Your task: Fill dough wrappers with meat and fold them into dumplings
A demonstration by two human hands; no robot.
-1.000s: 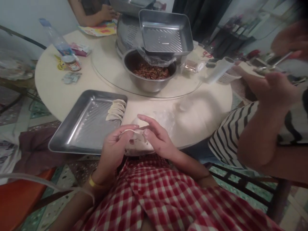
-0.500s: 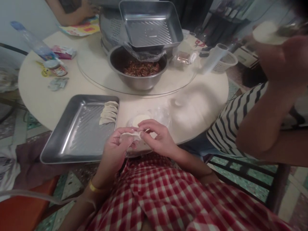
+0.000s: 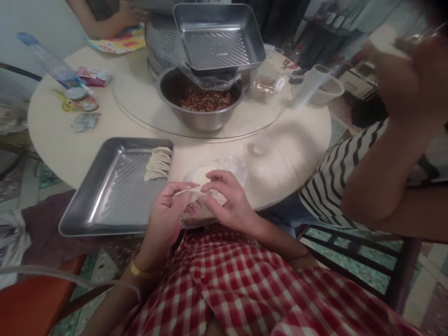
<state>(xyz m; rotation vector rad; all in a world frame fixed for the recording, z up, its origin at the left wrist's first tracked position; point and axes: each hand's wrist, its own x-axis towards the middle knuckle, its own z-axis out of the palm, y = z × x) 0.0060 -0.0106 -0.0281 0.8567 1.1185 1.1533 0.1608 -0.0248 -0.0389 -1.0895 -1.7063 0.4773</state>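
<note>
The left hand (image 3: 166, 210) and right hand (image 3: 234, 201) pinch one folded wrapper (image 3: 187, 193) near one tray (image 3: 117, 196) of four dumplings (image 3: 158, 164).

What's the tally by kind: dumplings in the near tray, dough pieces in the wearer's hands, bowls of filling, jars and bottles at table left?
Dumplings in near tray: 4
Dough piece between left hand and right hand: 1
Bowl of filling: 1
Jar: 1
Bottle: 1
Total: 8
</note>
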